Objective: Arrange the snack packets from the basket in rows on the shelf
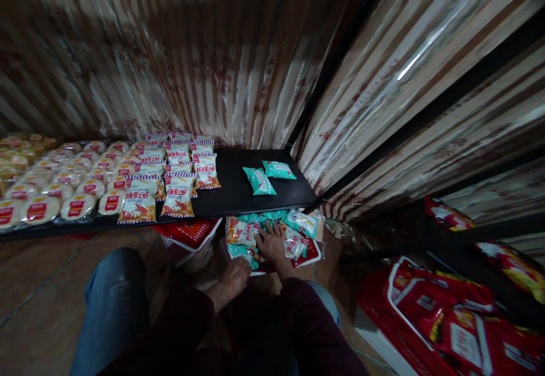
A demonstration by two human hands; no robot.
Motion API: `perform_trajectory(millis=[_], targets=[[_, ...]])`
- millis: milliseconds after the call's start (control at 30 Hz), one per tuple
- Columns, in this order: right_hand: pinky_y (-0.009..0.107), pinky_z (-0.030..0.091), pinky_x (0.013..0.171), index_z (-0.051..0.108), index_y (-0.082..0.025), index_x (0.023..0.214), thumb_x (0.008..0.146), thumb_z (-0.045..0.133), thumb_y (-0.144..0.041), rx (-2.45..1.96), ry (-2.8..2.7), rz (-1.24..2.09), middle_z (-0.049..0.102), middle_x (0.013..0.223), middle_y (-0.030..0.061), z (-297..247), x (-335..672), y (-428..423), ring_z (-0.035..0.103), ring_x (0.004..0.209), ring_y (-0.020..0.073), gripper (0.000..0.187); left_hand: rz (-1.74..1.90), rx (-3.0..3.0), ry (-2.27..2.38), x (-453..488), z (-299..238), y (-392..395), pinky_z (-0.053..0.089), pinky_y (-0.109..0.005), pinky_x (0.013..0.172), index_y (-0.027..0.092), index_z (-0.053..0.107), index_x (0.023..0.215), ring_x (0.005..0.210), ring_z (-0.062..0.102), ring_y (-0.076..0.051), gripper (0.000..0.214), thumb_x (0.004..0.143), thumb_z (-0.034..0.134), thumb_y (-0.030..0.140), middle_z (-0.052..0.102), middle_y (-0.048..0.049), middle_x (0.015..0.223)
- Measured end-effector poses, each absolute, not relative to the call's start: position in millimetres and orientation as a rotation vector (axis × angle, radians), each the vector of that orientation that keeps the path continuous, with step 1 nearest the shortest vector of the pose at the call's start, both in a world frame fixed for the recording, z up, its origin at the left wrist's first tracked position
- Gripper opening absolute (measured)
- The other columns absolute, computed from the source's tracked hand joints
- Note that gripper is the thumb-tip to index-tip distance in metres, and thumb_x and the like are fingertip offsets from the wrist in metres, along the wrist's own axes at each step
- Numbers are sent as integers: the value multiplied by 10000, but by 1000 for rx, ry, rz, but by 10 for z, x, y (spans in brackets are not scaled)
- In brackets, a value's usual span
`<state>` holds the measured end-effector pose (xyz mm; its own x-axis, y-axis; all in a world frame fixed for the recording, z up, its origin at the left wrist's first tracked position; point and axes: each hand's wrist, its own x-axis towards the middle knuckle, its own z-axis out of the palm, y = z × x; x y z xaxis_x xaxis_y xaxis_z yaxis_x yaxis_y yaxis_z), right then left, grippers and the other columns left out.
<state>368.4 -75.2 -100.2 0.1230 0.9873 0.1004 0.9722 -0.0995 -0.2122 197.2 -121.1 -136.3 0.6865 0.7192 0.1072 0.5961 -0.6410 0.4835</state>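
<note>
My left hand (pixel 236 276) is at the near left edge of a red and white basket (pixel 314 254), fingers curled on the end of a teal snack packet (pixel 242 251). Beside it my right hand (pixel 272 243) lies over the heap in the basket, fingers spread on the packets. An orange and white snack packet (pixel 240 231) is left of the right hand. To its right are another orange and white packet (pixel 294 243) and a teal packet (pixel 303 222). Two teal packets (pixel 259 181) lie on the black shelf (pixel 232 186) above the basket.
Rows of orange and white packets (pixel 179 191) and round wrapped snacks (pixel 76 205) fill the shelf's left part. A second red basket (pixel 191 234) is under the shelf. Dark metal posts (pixel 366 166) stand at right, near a crate of red bags (pixel 455 313). Corrugated wrapped sheeting (pixel 170 52) backs everything.
</note>
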Motion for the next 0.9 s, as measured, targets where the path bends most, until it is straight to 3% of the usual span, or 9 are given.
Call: perform_trajectory(millis=[233, 400, 633, 767, 833, 900], targets=[[484, 119, 1104, 624, -311, 1170, 871, 453, -485, -2216, -2089, 223, 436, 1428, 18, -948, 3505, -907, 310, 1343, 287, 386, 82, 2534, 1002, 1865, -1270, -1438, 460, -322, 808, 149, 654, 845, 925, 560, -202, 243, 847, 417, 95, 654, -85, 917], [463, 120, 1113, 626, -314, 1169, 873, 439, -497, -2174, -2140, 263, 452, 1416, 21, -944, 3395, -1106, 319, 1344, 277, 396, -64, 2503, 1031, 1772, -1205, -1681, 446, -338, 877, 150, 651, 933, 1007, 550, -206, 293, 866, 373, 85, 652, -87, 1012], [465, 135, 1108, 638, -305, 1155, 862, 454, -483, -2200, -2153, 289, 510, 1367, 35, -894, 3328, -1100, 368, 1315, 275, 390, -41, 2483, 1020, 1730, -1123, -1710, 445, -353, 861, 155, 652, 923, 1016, 544, -222, 268, 874, 392, 117, 650, -89, 999], [461, 148, 1108, 655, -281, 1134, 836, 484, -498, -2144, -2211, 283, 538, 1336, 52, -921, 3371, -1039, 374, 1309, 276, 406, 50, 2519, 1073, 1682, -1124, -1780, 447, -362, 847, 143, 641, 923, 998, 553, -241, 203, 855, 511, 283, 637, -102, 1017], [466, 159, 1107, 642, -269, 1153, 831, 494, -493, -2079, -2227, 243, 532, 1341, 60, -945, 3389, -1064, 373, 1308, 277, 420, 200, 2579, 1019, 1634, -1105, -1808, 450, -351, 798, 153, 633, 884, 928, 567, -230, 239, 866, 493, 346, 640, -89, 918], [474, 172, 1105, 646, -254, 1147, 833, 501, -481, -2005, -2230, 194, 551, 1320, 65, -935, 3396, -1101, 389, 1294, 278, 414, 374, 2663, 899, 1603, -1028, -1770, 439, -329, 754, 176, 615, 818, 818, 573, -194, 227, 896, 418, 259, 623, -48, 782]])
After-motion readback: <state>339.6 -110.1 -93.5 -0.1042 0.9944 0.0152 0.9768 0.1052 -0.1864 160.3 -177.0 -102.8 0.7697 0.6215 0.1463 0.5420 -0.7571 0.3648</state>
